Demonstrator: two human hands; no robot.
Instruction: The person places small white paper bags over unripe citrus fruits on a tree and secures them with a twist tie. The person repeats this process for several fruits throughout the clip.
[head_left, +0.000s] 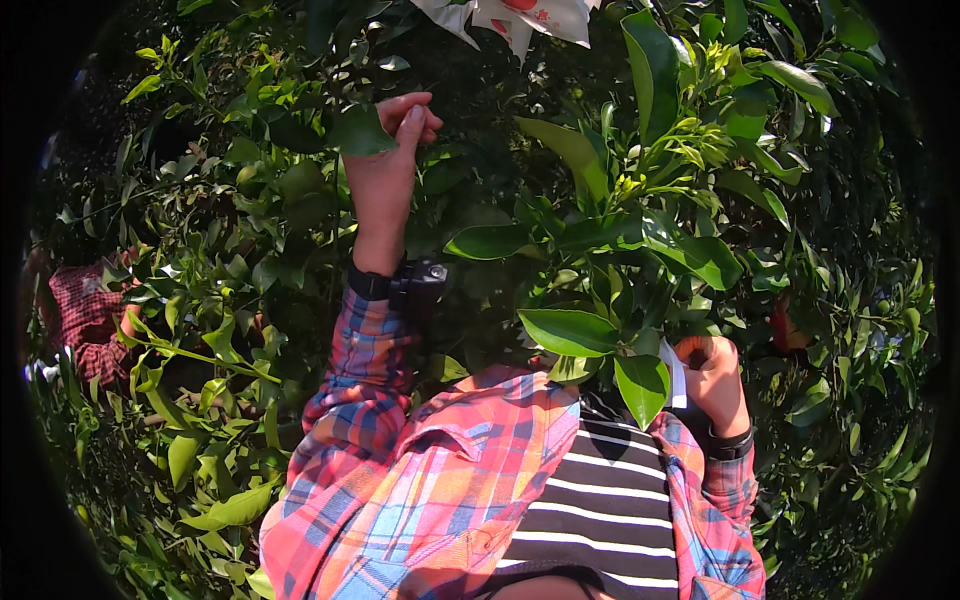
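Observation:
My left hand (386, 180) is raised among the branches, its fingers curled and the thumb lying close to them. A broad green leaf (361, 131) hides part of that hand, and I cannot tell whether it grips anything. Lower down at the right, my right hand (716, 379) has its fingers bent around the edge of a white paper-like strip (675, 379). Glossy leaves cover the rest of the strip. Between my hands grows a leafy shoot with pale green buds (694, 142). White bags with red print (536, 19) hang at the top edge.
Dense foliage surrounds me on every side. A yellow-green shoot (217, 364) juts in from the left, and small green fruit (246, 174) shows among the leaves. Beyond, at far left, is a person in a red checked shirt (86, 315). My left wrist carries a strapped black device (420, 281).

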